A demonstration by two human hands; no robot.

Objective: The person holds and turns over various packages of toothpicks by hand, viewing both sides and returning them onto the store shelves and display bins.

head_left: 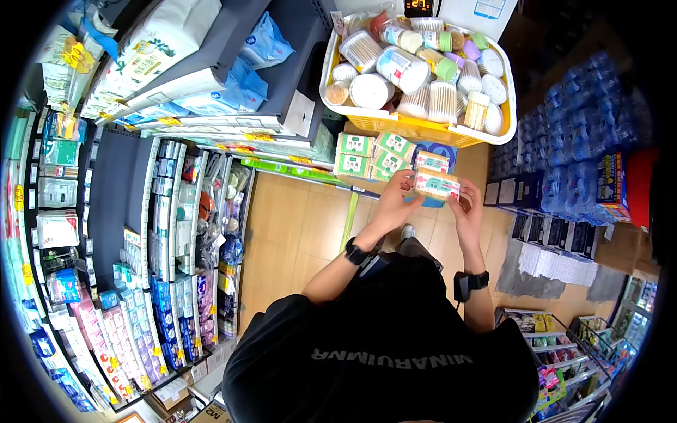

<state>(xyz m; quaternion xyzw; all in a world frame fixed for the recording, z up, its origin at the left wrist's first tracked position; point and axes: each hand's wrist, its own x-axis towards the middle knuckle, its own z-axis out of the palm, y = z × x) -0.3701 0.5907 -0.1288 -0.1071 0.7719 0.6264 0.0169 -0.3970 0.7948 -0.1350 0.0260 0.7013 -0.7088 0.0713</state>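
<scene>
A small white, pink and green packet (437, 185) is held up in front of me. My left hand (400, 192) is closed at its left end, and my right hand (465, 201) grips the right end. Just beyond lies a similar packet (431, 161) on a blue surface (446, 150). Left of it are several green-and-white packets (355, 145) in two small stacks, below the basket. The yellow basket (409, 127) with a white rim is heaped with tubs of cotton swabs (403, 69).
Shelves of packaged goods (162, 211) line the left side. Shrink-wrapped bottles (564, 141) are stacked on the right, with dark boxes (518, 190) at their base. A low rack of small goods (553, 352) stands at lower right. Wood-look floor (289, 218) lies between.
</scene>
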